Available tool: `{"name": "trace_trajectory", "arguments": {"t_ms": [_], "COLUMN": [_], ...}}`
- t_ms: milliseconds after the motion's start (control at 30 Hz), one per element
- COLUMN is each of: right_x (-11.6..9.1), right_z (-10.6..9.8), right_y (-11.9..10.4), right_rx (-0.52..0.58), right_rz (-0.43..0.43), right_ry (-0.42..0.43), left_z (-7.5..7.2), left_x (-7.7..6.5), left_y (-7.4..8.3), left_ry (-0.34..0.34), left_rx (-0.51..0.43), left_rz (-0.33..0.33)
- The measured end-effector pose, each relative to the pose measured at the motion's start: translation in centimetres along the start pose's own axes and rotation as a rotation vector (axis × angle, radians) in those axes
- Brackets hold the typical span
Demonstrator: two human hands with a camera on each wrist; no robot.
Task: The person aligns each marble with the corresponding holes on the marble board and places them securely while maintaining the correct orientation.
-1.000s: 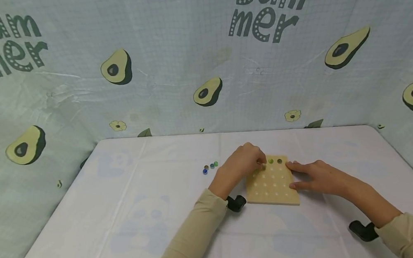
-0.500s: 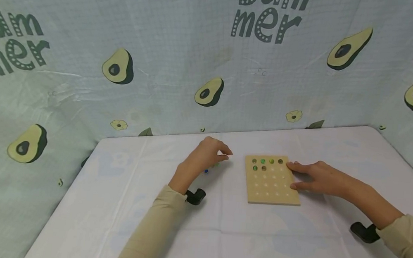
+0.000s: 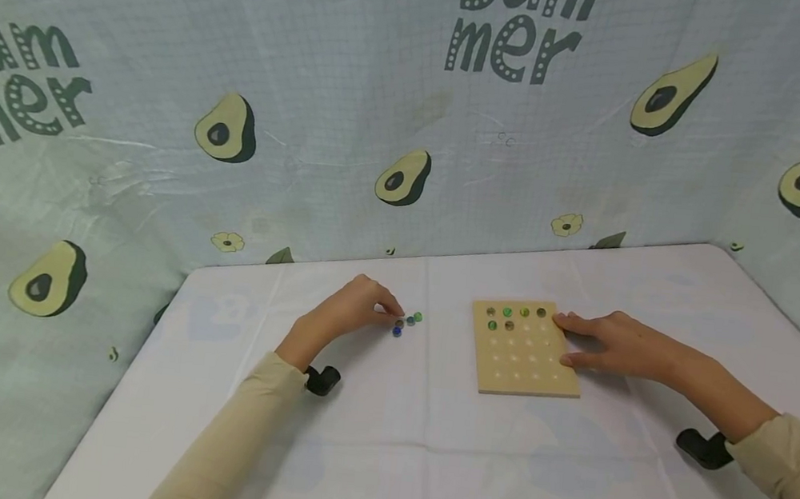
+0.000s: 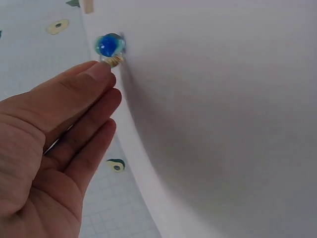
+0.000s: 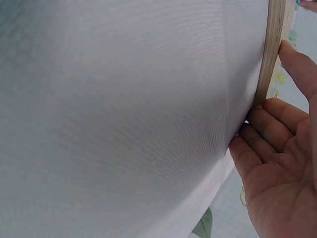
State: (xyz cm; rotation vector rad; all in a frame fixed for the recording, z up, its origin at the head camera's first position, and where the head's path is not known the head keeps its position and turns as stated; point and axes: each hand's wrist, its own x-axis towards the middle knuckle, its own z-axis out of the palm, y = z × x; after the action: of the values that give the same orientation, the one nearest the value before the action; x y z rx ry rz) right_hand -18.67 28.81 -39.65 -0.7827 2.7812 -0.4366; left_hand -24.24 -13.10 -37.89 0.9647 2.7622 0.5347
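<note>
In the head view, my left hand [image 3: 354, 308] reaches down to several small glass marbles left of the board. Its thumb and forefinger tips pinch a clear, brown-swirled marble [image 4: 114, 60], partly hidden by the thumb. Right beside it are a blue marble [image 3: 397, 332], a teal marble [image 3: 411, 321] and a green marble [image 3: 418, 317]. My right hand [image 3: 608, 342] rests against the right edge of a square wooden board [image 3: 528, 380], fingers fairly straight, with thumb and fingertips touching the side. Several marbles [image 3: 507, 312] sit in hollows in the board's two far rows.
A white tablecloth [image 3: 351, 454] with a faint print covers the table. An avocado-printed curtain [image 3: 326, 114] hangs behind and to the sides. A black wrist mount [image 3: 321, 380] shows under the left wrist, and another mount [image 3: 705, 448] under the right.
My left hand has left the board's far-left part, where a marble now sits in the second row, and moved left to the loose marbles. The right hand stays at the board's edge.
</note>
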Motion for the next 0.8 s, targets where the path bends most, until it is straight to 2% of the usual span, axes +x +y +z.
{"name": "trace_trajectory", "arguments": {"t_ms": [200, 333, 633, 800], "right_x": [0.2, 0.3, 0.3, 0.2], "right_z": [0.1, 0.1, 0.0, -0.1], "right_y": [-0.1, -0.2, -0.2, -0.1], "right_rx": [0.001, -0.007, -0.012, -0.017], "right_rz": [0.018, 0.023, 0.049, 0.033], "right_ry": [-0.012, -0.009, -0.028, -0.017], "left_z": [0.5, 0.7, 0.9, 1.1], "left_x": [-0.3, -0.4, -0.5, -0.2], "left_y": [-0.5, -0.6, -0.9, -1.1], "left_ry": [-0.016, -0.003, 0.024, 0.03], "left_rx": [-0.014, -0.013, -0.038, -0.044], "left_rz": [0.052, 0.071, 0.065, 0.074]}}
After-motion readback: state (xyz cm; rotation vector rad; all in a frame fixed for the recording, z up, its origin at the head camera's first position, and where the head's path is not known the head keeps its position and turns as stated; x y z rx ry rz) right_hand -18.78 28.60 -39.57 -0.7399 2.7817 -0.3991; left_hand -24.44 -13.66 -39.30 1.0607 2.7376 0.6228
